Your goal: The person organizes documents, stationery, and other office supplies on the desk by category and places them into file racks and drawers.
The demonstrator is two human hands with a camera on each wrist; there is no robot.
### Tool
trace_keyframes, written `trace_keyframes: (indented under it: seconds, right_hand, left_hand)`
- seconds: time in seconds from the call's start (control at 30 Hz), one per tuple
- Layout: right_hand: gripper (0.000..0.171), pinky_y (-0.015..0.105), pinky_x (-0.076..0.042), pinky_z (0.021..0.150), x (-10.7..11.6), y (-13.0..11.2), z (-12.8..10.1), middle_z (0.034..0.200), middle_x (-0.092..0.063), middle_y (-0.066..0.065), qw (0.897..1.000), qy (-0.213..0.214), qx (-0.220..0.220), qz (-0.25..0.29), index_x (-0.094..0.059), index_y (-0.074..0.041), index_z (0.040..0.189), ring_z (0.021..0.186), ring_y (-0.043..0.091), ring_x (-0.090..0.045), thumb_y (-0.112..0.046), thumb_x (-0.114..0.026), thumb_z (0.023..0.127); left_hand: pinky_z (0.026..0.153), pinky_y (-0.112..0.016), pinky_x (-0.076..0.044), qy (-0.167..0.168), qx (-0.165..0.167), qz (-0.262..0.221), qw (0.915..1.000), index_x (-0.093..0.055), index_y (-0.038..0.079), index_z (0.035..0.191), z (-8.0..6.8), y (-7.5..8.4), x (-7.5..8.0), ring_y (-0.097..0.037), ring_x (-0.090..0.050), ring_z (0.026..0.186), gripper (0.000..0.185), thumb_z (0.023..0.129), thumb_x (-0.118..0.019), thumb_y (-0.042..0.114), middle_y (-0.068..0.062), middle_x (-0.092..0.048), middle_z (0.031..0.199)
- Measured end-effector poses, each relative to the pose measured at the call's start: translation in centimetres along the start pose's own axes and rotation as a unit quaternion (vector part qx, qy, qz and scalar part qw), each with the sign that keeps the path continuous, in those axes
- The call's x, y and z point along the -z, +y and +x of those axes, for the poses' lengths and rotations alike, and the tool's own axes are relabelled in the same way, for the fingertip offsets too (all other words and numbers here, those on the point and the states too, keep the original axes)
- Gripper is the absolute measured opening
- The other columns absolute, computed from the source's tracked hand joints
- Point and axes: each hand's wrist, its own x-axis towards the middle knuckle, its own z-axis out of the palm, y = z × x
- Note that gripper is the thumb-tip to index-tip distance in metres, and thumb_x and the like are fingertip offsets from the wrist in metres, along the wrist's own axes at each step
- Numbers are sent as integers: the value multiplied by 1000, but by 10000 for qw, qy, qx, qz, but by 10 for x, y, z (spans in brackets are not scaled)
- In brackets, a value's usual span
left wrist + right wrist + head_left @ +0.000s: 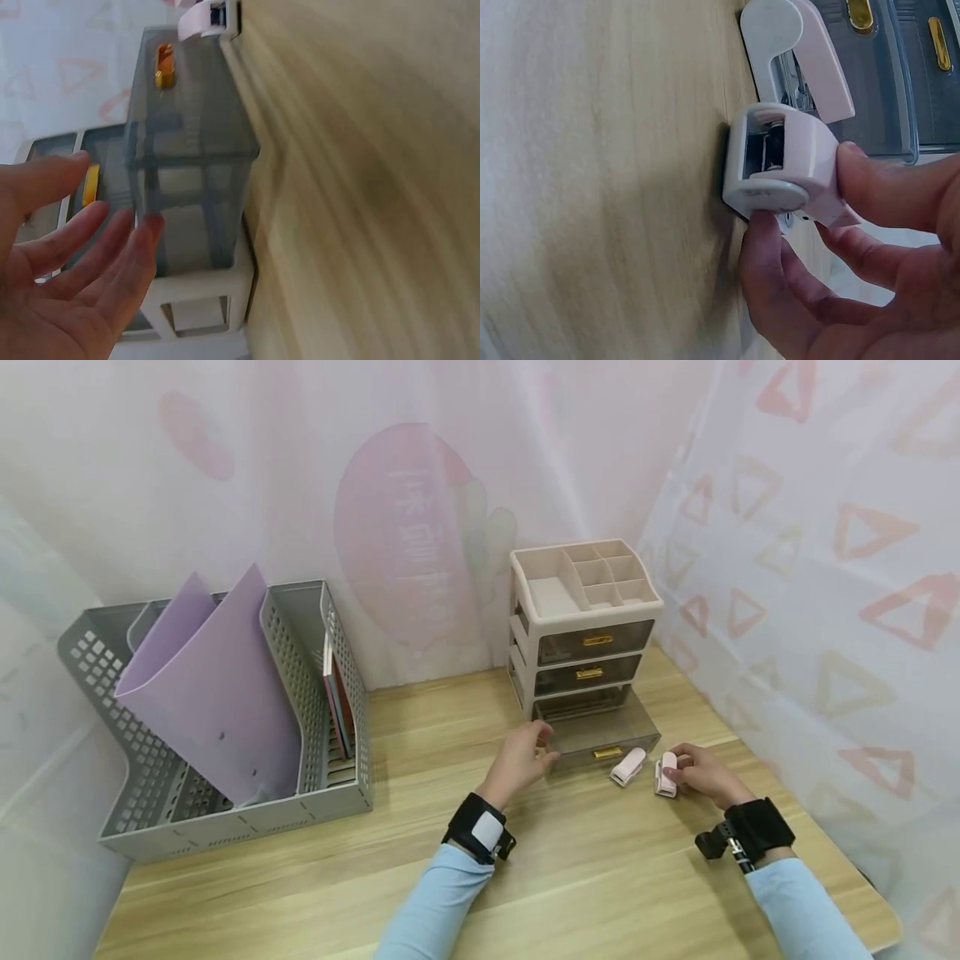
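Stapler [665, 774] upright on desk, long axis vertical, pinched by rt hand [701, 774], lt hand [517, 762] relaxed

Surface: light wooden table [600, 877].
Left side: grey perforated file rack [225, 777].
Back centre: beige drawer organiser [581, 635], bottom drawer [600, 731] pulled out.
Front: two small pink staplers, possibly, one [627, 767] lying, another [665, 774] beside it.
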Motion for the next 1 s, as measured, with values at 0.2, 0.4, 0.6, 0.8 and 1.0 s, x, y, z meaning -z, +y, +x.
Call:
trace_keyframes:
  seconds: [0.2, 0.4, 0.6, 0.8, 1.0]
  right_hand:
    - [33, 24, -51, 65, 2, -4, -4, 92, -62, 9, 9999, -27, 10, 128, -40, 14, 118, 74, 10, -59, -2, -59, 96]
    - [33, 27, -53, 67, 2, -7, -12, 91, -63, 9, 9997, 28, 36, 256, -40, 10, 115, 75, 11, -60, 0, -62, 94]
    - [40, 28, -58, 73, 6, -19, -21, 100, -65, 20, 9989, 268, 257, 297, -36, 11, 121, 78, 9, -63, -2, -63, 94]
    - [43, 27, -58, 77, 8, -47, -24, 115, -62, 37, 9964, 360, 756, 156, -37, 14, 125, 81, 4, -65, -3, -62, 95]
    - [51, 31, -57, 82, 3, -81, -17, 127, -55, 43, 9939, 357, 1039, -51, -36, 16, 135, 95, 11, -66, -9, -61, 98]
  left_hand:
    - [74, -22, -54, 249, -32, 278, 9993, -70, 2, 102, -1, 5, -6, -20, -67, 88, 17, 88, -76, 10, -10, -67, 99]
    - [68, -16, -51, 297, -151, 567, 9978, -73, 8, 92, 0, 4, -10, -15, -65, 81, 5, 88, -76, 9, -5, -69, 90]
    - [66, -16, -51, 251, -304, 603, 9974, -73, 10, 88, 1, 1, -11, -12, -67, 78, 4, 87, -76, 9, -3, -72, 87]
    - [63, -17, -49, 258, -262, 649, 9972, -74, 11, 84, 0, -1, -10, -12, -66, 75, 5, 85, -78, 8, -2, -73, 82]
    - [62, -15, -47, 274, -269, 755, 9964, -75, 10, 85, 2, -1, -13, -11, -65, 73, 4, 86, -78, 12, -1, -74, 82]
